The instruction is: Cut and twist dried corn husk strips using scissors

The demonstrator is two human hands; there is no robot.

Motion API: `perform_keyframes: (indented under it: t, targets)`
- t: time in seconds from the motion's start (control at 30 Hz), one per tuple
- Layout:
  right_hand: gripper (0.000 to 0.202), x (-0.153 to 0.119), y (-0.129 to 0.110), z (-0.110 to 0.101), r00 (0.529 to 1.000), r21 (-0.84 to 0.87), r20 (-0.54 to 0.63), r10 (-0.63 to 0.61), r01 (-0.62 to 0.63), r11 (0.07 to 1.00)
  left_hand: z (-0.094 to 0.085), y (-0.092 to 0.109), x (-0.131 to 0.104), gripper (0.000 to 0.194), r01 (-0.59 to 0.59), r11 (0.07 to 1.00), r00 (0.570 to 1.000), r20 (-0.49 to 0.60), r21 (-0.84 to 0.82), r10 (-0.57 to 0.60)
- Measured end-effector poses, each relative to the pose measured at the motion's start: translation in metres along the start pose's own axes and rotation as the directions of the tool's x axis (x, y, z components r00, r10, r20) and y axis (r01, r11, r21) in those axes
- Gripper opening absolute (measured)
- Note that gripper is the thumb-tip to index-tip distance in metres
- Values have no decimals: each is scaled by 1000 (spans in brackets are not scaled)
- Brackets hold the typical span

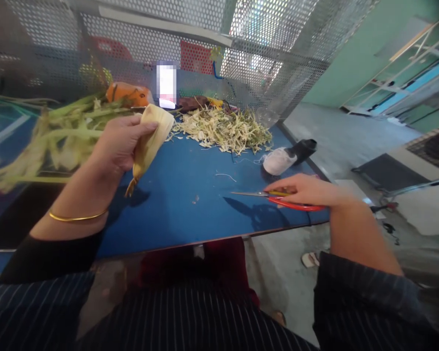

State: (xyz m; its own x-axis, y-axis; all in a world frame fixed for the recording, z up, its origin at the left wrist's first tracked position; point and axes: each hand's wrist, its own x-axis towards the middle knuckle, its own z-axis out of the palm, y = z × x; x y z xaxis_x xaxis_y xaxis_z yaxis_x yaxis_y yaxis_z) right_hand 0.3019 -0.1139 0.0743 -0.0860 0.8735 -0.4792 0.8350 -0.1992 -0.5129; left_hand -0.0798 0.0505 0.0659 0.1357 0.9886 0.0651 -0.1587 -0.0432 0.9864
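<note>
My left hand [126, 141] is closed on a pale yellow corn husk [152, 137], pinched between thumb and fingers above the table. The husk is broad and flat at the top and narrows to a brownish tip pointing down. On the right, my right hand [303, 190] is closed around scissors [254, 194] with red and yellow on the handles. Their thin metal blades point left over the blue table [190, 195], casting a shadow below. Just beyond the right hand lies a spool of white thread [278, 161] on a dark core.
A heap of cut scraps [227, 129] lies at the back. Long green-yellow stalks or leaves [69, 131] are piled at the left. An orange packet [128, 93] and a blurred-out bright object [167, 85] stand near the perforated metal screen [190, 29]. A loose thread [226, 176] lies mid-table.
</note>
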Motion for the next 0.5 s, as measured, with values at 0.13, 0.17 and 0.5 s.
perform_keyframes:
  t: [0.13,0.17,0.5]
  targets:
    - [46,23,11,2,995,-92,-100,-29,20,996,1,-3,0,11,5,1000,1000,10,22,-5]
    - [46,37,10,4,994,-89,-99,-51,43,995,2,-4,0,12,8,1000,1000,14,27,-9]
    - [45,110,-40,0,776,-83,-620,-118,84,993,5,-1,-3,10,71,997,997,-5,23,-71]
